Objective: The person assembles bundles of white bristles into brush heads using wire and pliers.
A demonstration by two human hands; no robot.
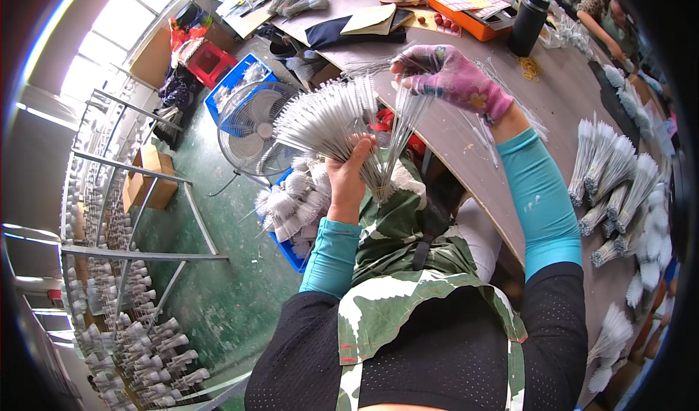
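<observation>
A thick bundle of thin white wire stems (328, 116) fans out in front of me, the tips spread up and to the left. My left hand (349, 174) is bare and closed around its lower part. In a pink flowered glove with bare fingertips, my right hand (459, 82) is raised to the right over the table edge. Its fingers are pinched at the upper ends of a smaller group of stems (406, 120), split off from the fan. Both groups come together low down, below my left hand. Several loose stems (480, 131) lie on the table beneath my right hand.
The brown table (539, 156) carries a black bottle (529, 21), an orange box (470, 14) and stem bundles (611, 171) at right. At left stand a floor fan (255, 127), a blue crate (291, 254) of white bundles and a metal rack (145, 252). Another person (608, 25) sits far right.
</observation>
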